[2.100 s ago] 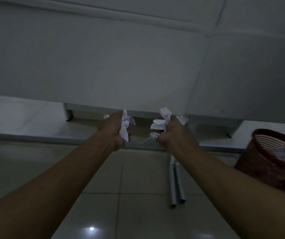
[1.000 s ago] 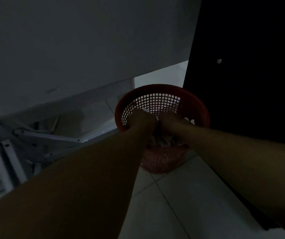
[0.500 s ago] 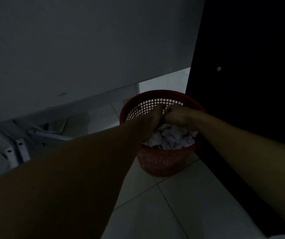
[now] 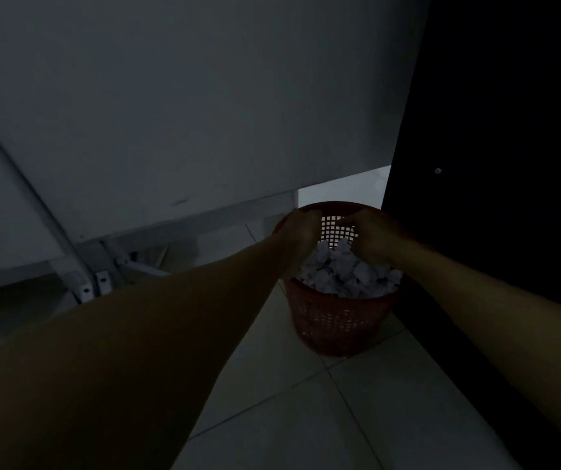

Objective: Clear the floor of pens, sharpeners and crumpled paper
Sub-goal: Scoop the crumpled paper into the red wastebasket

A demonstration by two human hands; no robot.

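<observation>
A red mesh wastebasket (image 4: 338,320) stands on the tiled floor, filled to the rim with white crumpled paper (image 4: 343,273). Both my hands hover over its opening. My left hand (image 4: 301,232) is above the basket's left rim, back towards me, fingers pointing down and loosely curled. My right hand (image 4: 374,235) is above the right side, fingers bent downward just over the paper pile. No paper shows in either hand. The scene is very dark. No pens or sharpeners are visible.
A white table underside and its metal frame (image 4: 96,283) lie to the left of the basket. A black panel (image 4: 492,164) stands directly right of it. Pale floor tiles (image 4: 306,418) stretch towards me.
Two seconds ago each hand gripped crumpled paper in front of the table. I turned right to the basket, lowered both hands into it, and the paper now lies in the pile.
</observation>
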